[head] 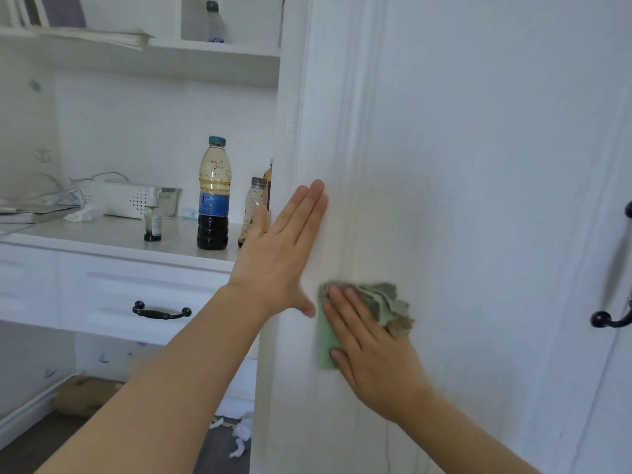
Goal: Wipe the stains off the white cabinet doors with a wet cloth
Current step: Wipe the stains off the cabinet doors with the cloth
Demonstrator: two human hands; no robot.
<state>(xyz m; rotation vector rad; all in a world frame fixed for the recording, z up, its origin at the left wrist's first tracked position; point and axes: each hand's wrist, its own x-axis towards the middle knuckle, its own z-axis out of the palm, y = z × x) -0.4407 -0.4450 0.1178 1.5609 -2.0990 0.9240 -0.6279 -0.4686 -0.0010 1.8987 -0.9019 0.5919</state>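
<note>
A tall white cabinet door (478, 165) fills the right half of the view, with grooved moulding along its left edge. My left hand (284, 248) lies flat against that edge, fingers straight and pointing up. Just below and to the right, my right hand (369, 347) presses a crumpled green cloth (386, 302) flat against the door with straight fingers. The cloth sticks out above and to the left of the fingers. No stain shows clearly on the door near the cloth.
A black door handle (612, 316) sits at the right edge. Left of the door, a white countertop (113, 234) carries a tall bottle of dark liquid (213, 196), smaller bottles and a white basket (126, 196). A drawer with a black handle (160, 311) is below.
</note>
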